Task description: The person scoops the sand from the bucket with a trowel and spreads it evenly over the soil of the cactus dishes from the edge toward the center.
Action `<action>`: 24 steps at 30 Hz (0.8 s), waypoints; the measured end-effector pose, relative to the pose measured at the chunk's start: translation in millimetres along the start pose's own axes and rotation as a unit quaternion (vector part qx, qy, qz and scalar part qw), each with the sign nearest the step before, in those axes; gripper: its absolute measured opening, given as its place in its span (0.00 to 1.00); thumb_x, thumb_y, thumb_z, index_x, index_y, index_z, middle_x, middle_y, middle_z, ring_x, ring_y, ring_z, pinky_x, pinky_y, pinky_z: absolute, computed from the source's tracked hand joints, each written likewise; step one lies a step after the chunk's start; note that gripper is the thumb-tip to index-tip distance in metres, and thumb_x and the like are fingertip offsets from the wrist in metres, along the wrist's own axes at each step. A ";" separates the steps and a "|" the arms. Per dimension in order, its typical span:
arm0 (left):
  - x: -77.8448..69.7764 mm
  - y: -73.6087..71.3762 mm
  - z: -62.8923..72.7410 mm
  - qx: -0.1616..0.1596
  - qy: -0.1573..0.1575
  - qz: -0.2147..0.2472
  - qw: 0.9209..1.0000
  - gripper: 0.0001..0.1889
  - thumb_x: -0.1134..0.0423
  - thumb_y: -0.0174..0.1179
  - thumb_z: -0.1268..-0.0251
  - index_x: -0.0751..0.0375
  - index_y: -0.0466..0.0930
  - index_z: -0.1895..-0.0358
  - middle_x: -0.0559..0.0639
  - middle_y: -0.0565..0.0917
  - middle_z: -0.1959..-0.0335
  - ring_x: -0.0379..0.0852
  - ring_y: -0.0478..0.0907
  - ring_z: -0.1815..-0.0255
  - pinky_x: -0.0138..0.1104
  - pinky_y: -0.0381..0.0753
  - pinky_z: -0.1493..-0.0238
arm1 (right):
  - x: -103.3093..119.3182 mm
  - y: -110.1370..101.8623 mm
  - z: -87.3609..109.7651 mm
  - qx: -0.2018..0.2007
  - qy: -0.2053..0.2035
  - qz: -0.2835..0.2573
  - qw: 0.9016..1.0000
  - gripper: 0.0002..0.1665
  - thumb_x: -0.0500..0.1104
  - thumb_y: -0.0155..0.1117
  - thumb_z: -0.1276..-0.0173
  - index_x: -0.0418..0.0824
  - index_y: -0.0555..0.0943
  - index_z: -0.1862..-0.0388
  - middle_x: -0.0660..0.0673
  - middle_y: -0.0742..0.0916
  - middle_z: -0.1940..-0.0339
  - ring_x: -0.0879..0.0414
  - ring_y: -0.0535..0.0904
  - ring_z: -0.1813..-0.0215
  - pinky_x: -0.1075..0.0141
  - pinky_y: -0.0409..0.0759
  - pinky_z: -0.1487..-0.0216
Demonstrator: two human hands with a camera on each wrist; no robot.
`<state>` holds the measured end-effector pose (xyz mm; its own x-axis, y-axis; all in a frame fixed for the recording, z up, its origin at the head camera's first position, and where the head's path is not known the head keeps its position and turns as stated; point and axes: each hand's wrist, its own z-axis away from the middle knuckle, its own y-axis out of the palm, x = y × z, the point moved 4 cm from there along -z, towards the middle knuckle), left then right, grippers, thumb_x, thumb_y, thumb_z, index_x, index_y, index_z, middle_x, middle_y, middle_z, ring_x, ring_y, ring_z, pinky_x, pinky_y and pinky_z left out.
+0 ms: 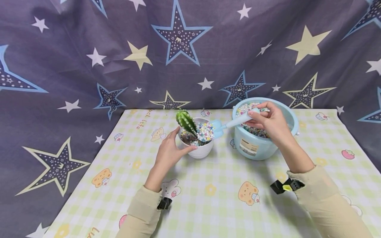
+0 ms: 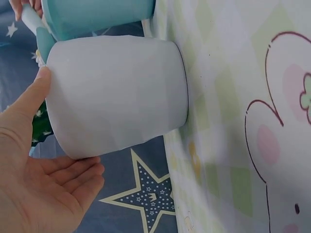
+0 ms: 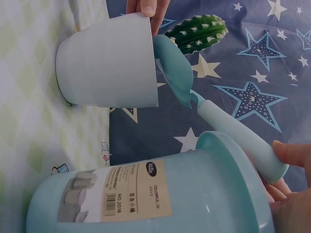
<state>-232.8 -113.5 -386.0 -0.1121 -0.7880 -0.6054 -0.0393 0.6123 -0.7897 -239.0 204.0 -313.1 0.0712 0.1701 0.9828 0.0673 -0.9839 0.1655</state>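
Observation:
A white pot [image 1: 200, 152] stands on the table with a green cactus [image 1: 186, 122] leaning left in it, amid coloured pebbles. My left hand [image 1: 170, 150] holds the pot's rim, thumb on the near side and fingers round the left. In my right hand [image 1: 272, 121] the handle of a light blue shovel [image 3: 238, 136] is pinched between thumb and fingers. The blade, loaded with pastel pebbles [image 1: 205, 131], lies over the pot's right rim. Below the right hand is a light blue bucket [image 1: 256, 150], partly filled with similar pebbles.
The table is covered by a green checked cloth [image 1: 208, 205] printed with bears and flowers. Behind it hangs a dark curtain [image 1: 125, 33] with stars. The bucket bears a paper label [image 3: 114, 191] and stands close to the pot's right.

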 end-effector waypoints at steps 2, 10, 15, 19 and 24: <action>-0.3 0.4 0.2 -0.003 0.001 -0.002 1.000 0.56 0.36 0.72 0.50 0.60 0.57 0.22 0.61 0.68 0.26 0.63 0.68 0.28 0.54 0.72 0.30 | 0.2 0.7 0.2 0.000 -0.002 0.007 1.000 0.09 0.31 0.59 0.28 0.39 0.69 0.56 0.52 0.90 0.73 0.60 0.90 0.69 0.69 0.88 0.60; -2.1 1.2 2.0 -0.011 -0.006 -0.004 1.000 0.56 0.35 0.72 0.50 0.59 0.57 0.22 0.62 0.68 0.26 0.64 0.68 0.28 0.54 0.71 0.29 | 0.7 3.4 0.6 0.004 -0.017 0.022 1.000 0.09 0.31 0.59 0.28 0.39 0.68 0.56 0.53 0.89 0.73 0.61 0.89 0.70 0.69 0.88 0.60; -3.5 2.9 2.1 -0.014 -0.011 -0.003 1.000 0.57 0.34 0.71 0.51 0.60 0.57 0.22 0.63 0.68 0.26 0.64 0.68 0.28 0.54 0.71 0.29 | 0.5 2.9 0.7 0.000 -0.021 0.051 0.998 0.09 0.33 0.60 0.27 0.41 0.69 0.56 0.55 0.90 0.72 0.62 0.89 0.70 0.69 0.88 0.60; -2.6 4.4 1.8 -0.013 -0.005 0.005 1.000 0.57 0.34 0.72 0.51 0.61 0.57 0.22 0.63 0.67 0.25 0.65 0.68 0.28 0.55 0.71 0.29 | -0.1 2.7 0.1 -0.006 -0.025 0.066 0.998 0.09 0.34 0.61 0.28 0.41 0.69 0.56 0.57 0.90 0.71 0.63 0.89 0.69 0.69 0.88 0.60; 4.2 3.8 -1.2 0.011 0.012 0.029 0.999 0.59 0.36 0.72 0.50 0.59 0.52 0.20 0.62 0.63 0.23 0.64 0.63 0.25 0.55 0.68 0.26 | -0.9 3.6 -0.5 -0.009 -0.027 0.074 0.997 0.10 0.35 0.61 0.28 0.40 0.69 0.54 0.58 0.89 0.70 0.62 0.89 0.69 0.68 0.88 0.60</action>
<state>-234.6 -114.5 -391.5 -0.1381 -0.7486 -0.6485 -0.0108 0.6558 -0.7548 -239.4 200.2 -313.3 0.1330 0.0246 0.9908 0.0341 -0.9992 0.0202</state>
